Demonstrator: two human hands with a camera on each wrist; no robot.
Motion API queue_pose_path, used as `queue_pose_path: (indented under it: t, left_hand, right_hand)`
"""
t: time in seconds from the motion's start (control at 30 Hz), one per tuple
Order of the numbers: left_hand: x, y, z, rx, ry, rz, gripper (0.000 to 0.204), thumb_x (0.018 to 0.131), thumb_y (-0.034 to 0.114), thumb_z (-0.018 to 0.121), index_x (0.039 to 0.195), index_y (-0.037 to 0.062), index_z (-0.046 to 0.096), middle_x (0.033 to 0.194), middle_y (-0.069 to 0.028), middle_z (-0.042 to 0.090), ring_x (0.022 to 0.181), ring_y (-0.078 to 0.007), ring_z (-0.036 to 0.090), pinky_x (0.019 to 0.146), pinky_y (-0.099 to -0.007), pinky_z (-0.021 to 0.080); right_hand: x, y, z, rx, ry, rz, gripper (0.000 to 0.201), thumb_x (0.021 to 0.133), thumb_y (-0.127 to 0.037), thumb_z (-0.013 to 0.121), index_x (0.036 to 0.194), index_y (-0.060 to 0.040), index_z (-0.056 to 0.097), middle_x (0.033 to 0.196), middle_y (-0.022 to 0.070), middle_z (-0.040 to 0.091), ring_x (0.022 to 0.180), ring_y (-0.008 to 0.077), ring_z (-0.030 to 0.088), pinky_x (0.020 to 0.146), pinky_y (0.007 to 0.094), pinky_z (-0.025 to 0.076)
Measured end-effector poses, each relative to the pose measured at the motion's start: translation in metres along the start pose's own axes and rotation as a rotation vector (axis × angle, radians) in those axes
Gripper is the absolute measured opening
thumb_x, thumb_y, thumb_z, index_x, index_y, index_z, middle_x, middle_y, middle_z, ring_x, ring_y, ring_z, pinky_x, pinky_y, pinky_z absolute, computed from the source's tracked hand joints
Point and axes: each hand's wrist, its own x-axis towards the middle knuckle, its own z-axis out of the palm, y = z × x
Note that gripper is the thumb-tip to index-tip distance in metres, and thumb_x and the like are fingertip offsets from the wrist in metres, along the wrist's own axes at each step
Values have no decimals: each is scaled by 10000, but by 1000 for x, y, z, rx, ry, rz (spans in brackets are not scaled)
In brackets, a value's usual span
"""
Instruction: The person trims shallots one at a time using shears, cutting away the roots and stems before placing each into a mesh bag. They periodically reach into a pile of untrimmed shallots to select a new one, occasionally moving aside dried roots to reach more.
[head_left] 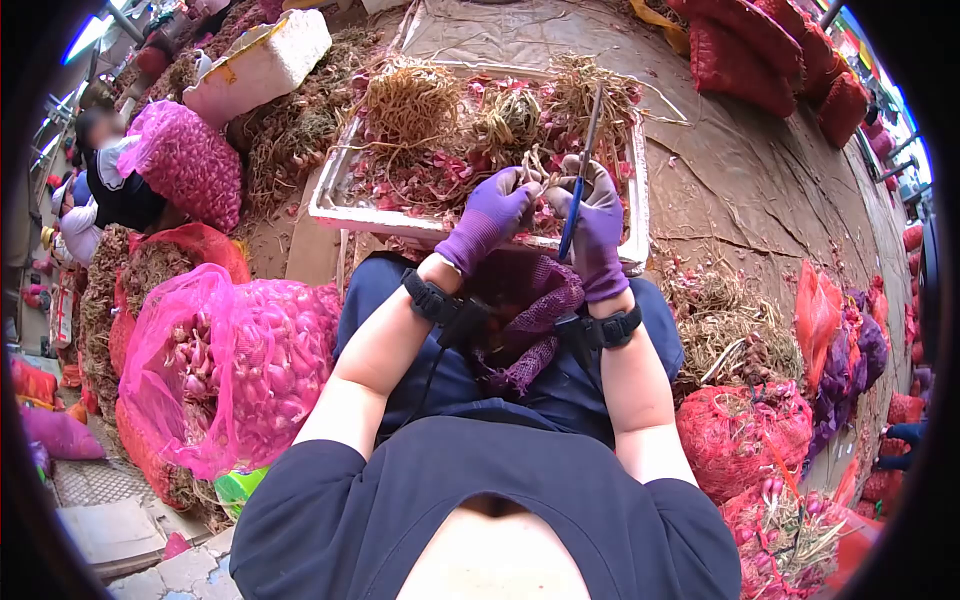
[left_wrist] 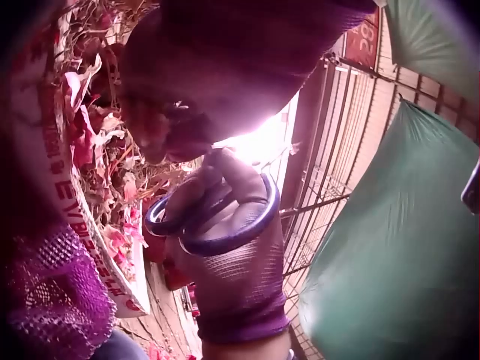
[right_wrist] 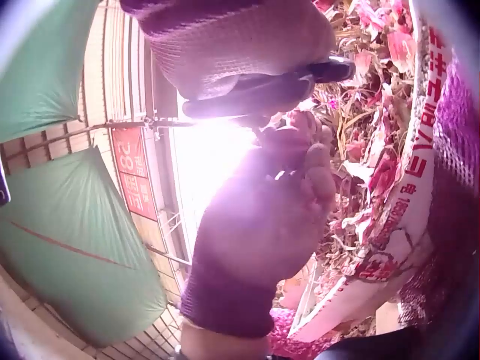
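In the head view my left hand [head_left: 490,215], in a purple glove, pinches a small shallot bunch with dry stalks [head_left: 533,163] over the near side of a white foam box [head_left: 345,215]. My fingers hide most of the bunch. My right hand [head_left: 598,235], gloved alike, grips scissors [head_left: 571,218] with blue handles, the blades pointing up and away from me. Their loops [left_wrist: 232,238] show around the right hand's fingers in the left wrist view. Both hands' fingertips are close together. In the right wrist view the left hand [right_wrist: 251,232] lies below the scissors.
Dry stalk bundles [head_left: 412,100] and loose red skins [head_left: 420,180] lie in the box. A purple mesh bag [head_left: 540,320] is on my lap. A pink net sack of shallots [head_left: 270,340] stands at left, a red net sack [head_left: 745,435] at right, beside dry stalks [head_left: 735,320].
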Motion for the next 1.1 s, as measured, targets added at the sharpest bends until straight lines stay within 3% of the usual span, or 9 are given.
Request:
queue_pose_path:
  t: [0.17, 0.27, 0.37, 0.57, 0.63, 0.67, 0.73, 0.93, 1.1]
  left_hand:
    - [1, 2, -14, -121, 81, -88, 249, 994, 275, 494, 990, 55, 608, 741, -13, 621, 621, -76, 591, 535, -197, 445]
    - [5, 6, -27, -71, 108, -75, 254, 989, 282, 492, 938, 59, 603, 741, -15, 622, 613, -80, 601, 508, -206, 444]
    - [9, 7, -30, -10, 132, -49, 232, 972, 252, 509, 902, 50, 599, 721, -20, 614, 597, -87, 590, 511, -222, 454]
    - [11, 9, -22, 90, 117, -39, 246, 960, 264, 552, 831, 54, 562, 721, -24, 602, 584, -81, 562, 527, -214, 456]
    - [8, 11, -24, 85, 114, -87, 239, 967, 278, 556, 894, 53, 593, 737, -22, 610, 594, -75, 569, 530, -209, 462]
    - [11, 4, -30, -111, 37, -95, 225, 971, 272, 554, 951, 54, 605, 758, -22, 620, 615, -71, 577, 536, -205, 468]
    - [13, -9, -40, -374, -86, -93, 242, 981, 242, 545, 1124, 56, 606, 844, -16, 651, 673, -61, 597, 554, -200, 486]
    - [2, 9, -36, -169, -163, -112, 275, 967, 222, 555, 1190, 65, 590, 893, 8, 658, 723, -41, 582, 629, -183, 479]
    - [-8, 9, -19, -160, -207, -41, 306, 980, 273, 508, 1186, 64, 595, 883, 6, 635, 732, -66, 578, 662, -217, 471]
  right_hand:
    - [-7, -10, -1, 41, -182, 32, 394, 849, -82, 703, 1186, -29, 506, 906, 37, 634, 831, 97, 603, 717, 208, 496]
    - [-10, -16, -22, -744, -220, -185, 524, 774, -318, 782, 1127, -50, 502, 862, 107, 630, 785, 222, 622, 718, 338, 488]
    - [-17, -15, -32, -1000, -304, -131, 572, 734, -392, 794, 1091, -41, 516, 855, 142, 619, 783, 295, 621, 718, 396, 472]
    - [-18, 8, -32, -1036, -194, -144, 507, 753, -411, 782, 1051, -67, 557, 723, 81, 601, 646, 234, 610, 623, 364, 470]
    - [-13, 14, -34, -761, -56, 137, 424, 799, -357, 767, 1043, -74, 565, 714, 30, 587, 635, 142, 583, 597, 310, 467]
    - [-7, 24, -42, -277, -76, 185, 370, 830, -292, 755, 1053, -71, 559, 727, -8, 574, 656, 76, 553, 591, 249, 460]
    - [0, 24, -43, -359, -53, 129, 359, 839, -264, 749, 1063, -65, 550, 763, -2, 588, 663, 73, 558, 594, 230, 461]
    - [-3, 5, -28, -515, -71, 28, 471, 772, -185, 780, 1137, -29, 526, 968, 44, 636, 835, 112, 592, 751, 272, 495]
    - [-1, 10, -15, -491, -27, -131, 319, 764, -137, 752, 1022, -35, 595, 836, 18, 643, 713, 76, 576, 663, 255, 486]
